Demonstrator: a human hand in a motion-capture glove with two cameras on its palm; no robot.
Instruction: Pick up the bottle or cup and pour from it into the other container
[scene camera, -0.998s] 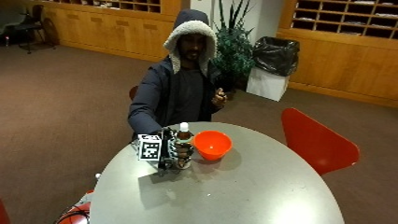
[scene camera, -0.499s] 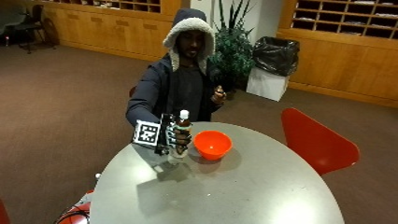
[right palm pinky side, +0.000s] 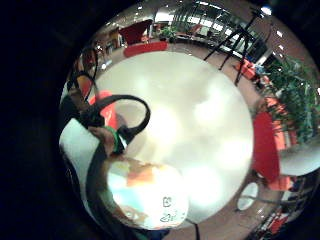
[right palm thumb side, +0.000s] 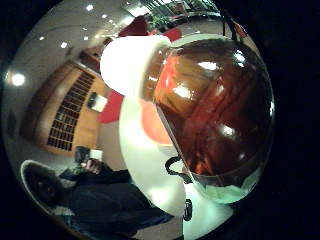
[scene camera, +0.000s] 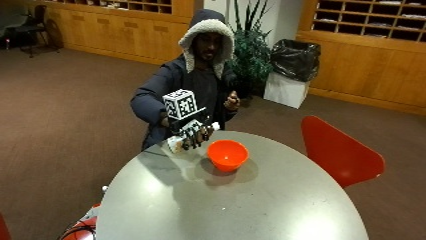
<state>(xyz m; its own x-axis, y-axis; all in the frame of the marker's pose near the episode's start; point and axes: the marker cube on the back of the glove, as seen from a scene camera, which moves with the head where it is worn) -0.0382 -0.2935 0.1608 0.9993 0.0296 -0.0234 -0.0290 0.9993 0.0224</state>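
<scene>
Above the table (scene camera: 266, 210), bottle (scene camera: 190, 139) tilted in right hand (scene camera: 193, 136); beside orange bowl (scene camera: 227, 155)

The table (right palm pinky side: 200, 130) fills most of the view, pale and round. Close to the palm sits the bottle's (right palm pinky side: 145, 197) labelled base end, with black straps looped beside it. Red chairs (right palm pinky side: 265, 145) stand at the table's edge, and a tripod (right palm pinky side: 235, 42) beyond.

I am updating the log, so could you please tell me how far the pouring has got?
Done: the brown bottle with a white cap is off the round grey table, gripped by the gloved right hand. In hand: it is tipped sideways, cap toward the orange plastic bowl. Left: the white cap looks still on in the thumb-side palm view, and no liquid shows.
</scene>
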